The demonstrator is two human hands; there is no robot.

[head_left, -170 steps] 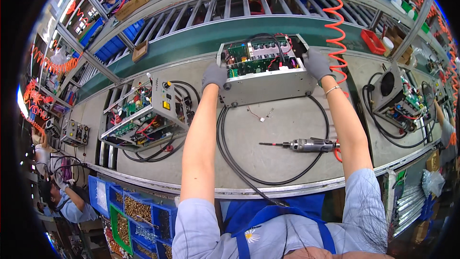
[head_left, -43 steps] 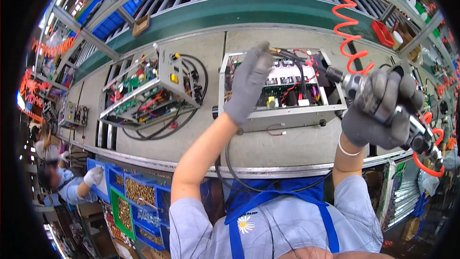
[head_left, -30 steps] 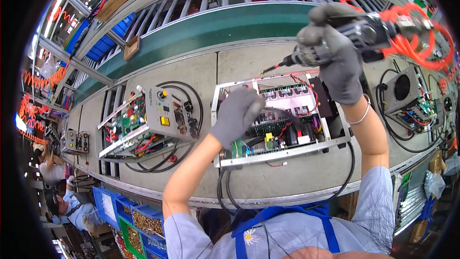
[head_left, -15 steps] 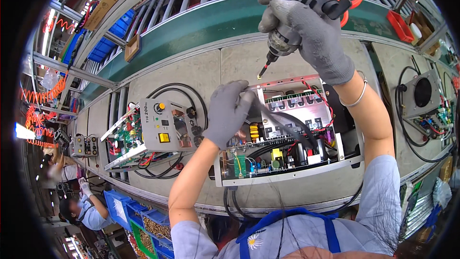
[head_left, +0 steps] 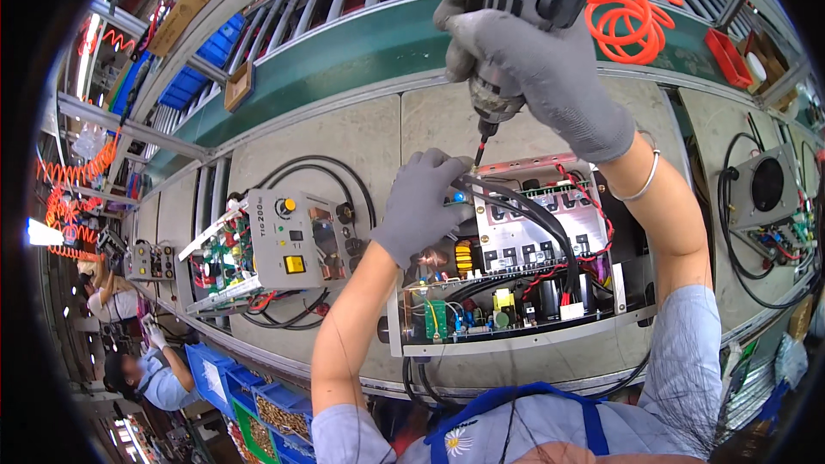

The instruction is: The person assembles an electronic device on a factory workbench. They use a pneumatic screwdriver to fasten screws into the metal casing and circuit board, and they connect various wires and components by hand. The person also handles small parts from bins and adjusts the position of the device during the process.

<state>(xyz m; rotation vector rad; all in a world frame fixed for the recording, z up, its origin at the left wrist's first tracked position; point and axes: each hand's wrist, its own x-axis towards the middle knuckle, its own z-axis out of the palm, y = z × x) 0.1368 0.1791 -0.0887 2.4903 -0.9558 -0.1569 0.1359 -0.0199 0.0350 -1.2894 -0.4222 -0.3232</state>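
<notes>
My right hand [head_left: 533,60], in a grey glove, is wrapped around a power screwdriver [head_left: 498,90] held bit-down. Its long bit [head_left: 481,150] reaches the far left corner of an open electronics chassis [head_left: 507,345], close to my left fingertips. My left hand [head_left: 423,206], also gloved, lies over the chassis's left end, with thumb and fingers closed at the end of black wires [head_left: 537,210]. These wires arch across silver heat-sink plates [head_left: 516,232] to a white connector [head_left: 571,311]. Glove and bit hide the exact contact point.
Left of the chassis stands a grey welding machine [head_left: 292,223] with black cables. Another open unit [head_left: 760,189] sits at right. Beyond the bench is a green conveyor edge [head_left: 344,51]; an orange coiled hose [head_left: 632,17] hangs far right. Blue bins [head_left: 284,404] and a co-worker [head_left: 163,374] are lower left.
The screwdriver has come down and left, bringing its bit to the chassis corner by my left fingers. The black wires have shifted, and the orange hose now hangs lower in coils.
</notes>
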